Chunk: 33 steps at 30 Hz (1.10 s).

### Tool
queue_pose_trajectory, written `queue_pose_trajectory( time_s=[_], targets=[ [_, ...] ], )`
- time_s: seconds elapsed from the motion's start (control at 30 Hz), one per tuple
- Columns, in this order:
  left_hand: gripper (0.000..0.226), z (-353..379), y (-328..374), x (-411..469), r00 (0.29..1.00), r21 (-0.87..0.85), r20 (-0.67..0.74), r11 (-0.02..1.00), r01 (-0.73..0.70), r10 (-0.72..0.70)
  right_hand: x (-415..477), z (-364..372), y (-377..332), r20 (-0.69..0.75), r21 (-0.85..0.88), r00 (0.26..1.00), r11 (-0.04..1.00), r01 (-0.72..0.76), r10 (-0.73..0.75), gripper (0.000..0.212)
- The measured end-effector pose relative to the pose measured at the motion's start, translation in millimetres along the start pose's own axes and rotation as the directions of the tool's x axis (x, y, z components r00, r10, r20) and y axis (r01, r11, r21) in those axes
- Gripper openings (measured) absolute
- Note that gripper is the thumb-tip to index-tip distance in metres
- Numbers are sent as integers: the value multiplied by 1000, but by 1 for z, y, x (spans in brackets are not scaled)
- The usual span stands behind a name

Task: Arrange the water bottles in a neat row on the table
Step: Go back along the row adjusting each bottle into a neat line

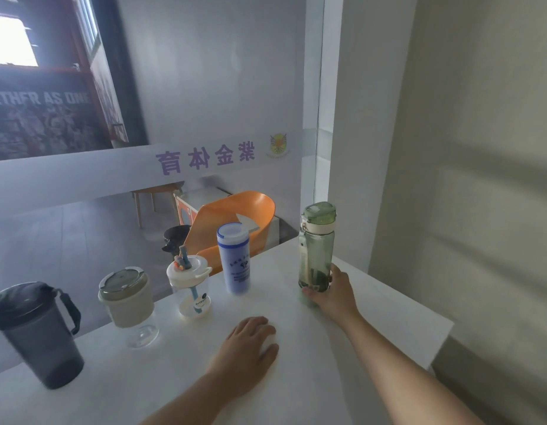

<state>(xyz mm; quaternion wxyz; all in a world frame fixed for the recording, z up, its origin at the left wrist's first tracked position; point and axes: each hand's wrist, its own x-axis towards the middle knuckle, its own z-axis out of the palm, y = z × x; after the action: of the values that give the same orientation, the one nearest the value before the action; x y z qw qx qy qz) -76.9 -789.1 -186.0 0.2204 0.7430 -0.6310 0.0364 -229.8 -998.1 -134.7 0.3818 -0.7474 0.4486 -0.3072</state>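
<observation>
Dim, hazy daylight — soft blur, wide-angle bending at edges.

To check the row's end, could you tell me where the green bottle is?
Head view: the green bottle stands on the table's right side, right of the blue bottle, its base gripped by the right hand.

Green bottle point(316, 250), blue bottle point(235, 259), dark grey jug point(36, 332), orange chair point(235, 225), white table point(296, 378)
</observation>
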Motion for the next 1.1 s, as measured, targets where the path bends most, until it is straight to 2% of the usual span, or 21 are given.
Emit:
queue_pose_trajectory(
  time_s=[0.1, 0.23, 0.37, 0.47, 0.5, 0.6, 0.67, 0.73, 0.8, 0.83, 0.97, 1.03, 1.1],
  targets=[
    [44, 1, -1, 0, 1000, 3, 14, 1000, -1, 1, -1, 14, -9, -39, -79, 999, 996, -37, 34, 97],
    [44, -1, 1, -1, 1000, 6, 19, 1000, 6, -6, -2, 17, -8, -37, -78, 999, 997, -17, 14, 97],
    [44, -4, 4, -1, 999, 11, 33, 1000, 12, -12, -7, 9, -4, 56, -7, 998, 1000, 12, -11, 81],
    [44, -6, 5, -2, 999, 5, 39, 1000, 17, -17, -14, 0, -6, 61, -48, 998, 999, 18, -15, 103],
    [44, -6, 5, -1, 999, 3, 39, 1000, 17, -17, -15, -1, -7, 45, -85, 999, 996, 24, -21, 104],
    [43, -6, 5, -2, 999, 2, 42, 1000, 20, -20, -18, 1, -10, 32, -152, 999, 988, 30, -26, 98],
    [43, -6, 5, -2, 999, 3, 46, 1000, 25, -25, -18, 5, -12, 25, -106, 999, 994, 25, -22, 95],
    [43, -5, 5, -2, 998, 4, 50, 1000, 27, -27, -19, 6, -13, 12, -24, 1000, 1000, 8, -8, 82],
    [44, -5, 4, -2, 999, 6, 48, 1000, 26, -26, -17, 8, -11, 28, -2, 1000, 1000, -10, 10, 67],
    [43, -5, 4, -1, 999, 6, 43, 1000, 25, -25, -17, 8, -9, 31, 1, 999, 1000, -13, 13, 66],
    [43, -4, 5, -2, 1000, -4, 15, 1000, 16, -16, -15, 8, -7, 5, -40, 1000, 999, 13, -13, 93],
    [43, -5, 5, -2, 1000, -5, 17, 1000, 13, -12, -12, 9, -5, 8, -110, 1000, 994, 15, -15, 88],
    [44, -6, 6, -2, 1000, 2, 18, 1000, 9, -9, -15, 10, -5, 18, -100, 1000, 995, 20, -19, 87]
  ],
)
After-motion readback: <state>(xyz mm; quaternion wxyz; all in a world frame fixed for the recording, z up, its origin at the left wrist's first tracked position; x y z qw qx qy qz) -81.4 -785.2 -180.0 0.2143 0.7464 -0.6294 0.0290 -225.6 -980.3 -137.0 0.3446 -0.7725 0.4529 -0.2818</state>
